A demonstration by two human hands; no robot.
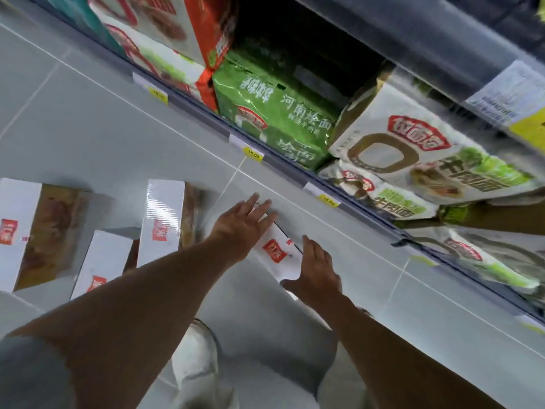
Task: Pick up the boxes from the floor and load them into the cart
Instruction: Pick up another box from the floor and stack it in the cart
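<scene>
Floor: grey tiles with pale joints; carries four white boxes; runs up to the shelf's front edge
Shelf: low grey store shelf along the floor's far edge; its front edge crosses the view on a slant; stocked with noodle packs and cartons
White noodle packs: stacked at the right end of the shelf; red logo, green and brown print; overhanging the front edge
Green noodle pack: mid-shelf, just left of the white packs; white lettering
Red-and-white cartons: left end of the shelf, touching the green pack
Left box: at the floor's left edge of view; white face with red logo, brown printed side
Middle box: white, film-wrapped, red logo; well clear of the shelf's front edge
Low box: white, red logo; between the left box and the middle box, nearer the person
Target box: white, red logo; on the floor, nearest of the four to the shelf's front edge; lies between the two hands
Left hand: fingers straight and spread wide, laid over the target box's far end; grips nothing
Right hand: fingers straight, thumb spread wide, at the target box's near end; contact cannot be told
Shoe: pale, on the floor below the arms
Price tags: yellow, along the shelf's front edge; blurred
</scene>
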